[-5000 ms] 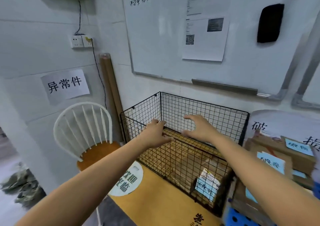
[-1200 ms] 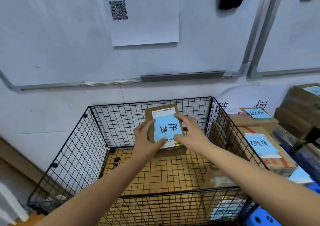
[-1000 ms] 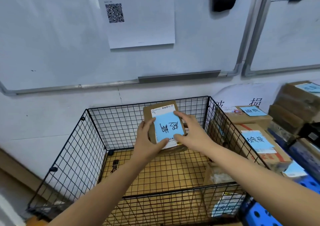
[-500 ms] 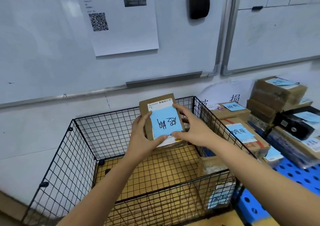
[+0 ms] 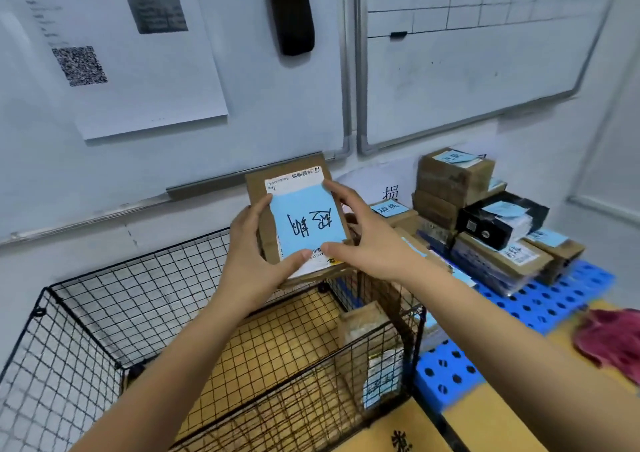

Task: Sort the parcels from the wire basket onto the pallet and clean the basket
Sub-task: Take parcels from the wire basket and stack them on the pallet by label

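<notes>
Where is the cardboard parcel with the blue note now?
The parcel is mid-frame in the head view, held between the left hand and the right hand above the far right corner of the wire basket, left of the blue pallet.

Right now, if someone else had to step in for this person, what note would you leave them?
Left grip: holds the parcel by its left edge.
Right grip: holds its right edge.
The parcel is above the basket, blue note facing up.
Done: a stack of parcels sits on the pallet.
Left: set this parcel on the pallet, move the other parcel out of the basket's right corner, then clean the basket, probably with the red cloth beside the pallet.
</notes>
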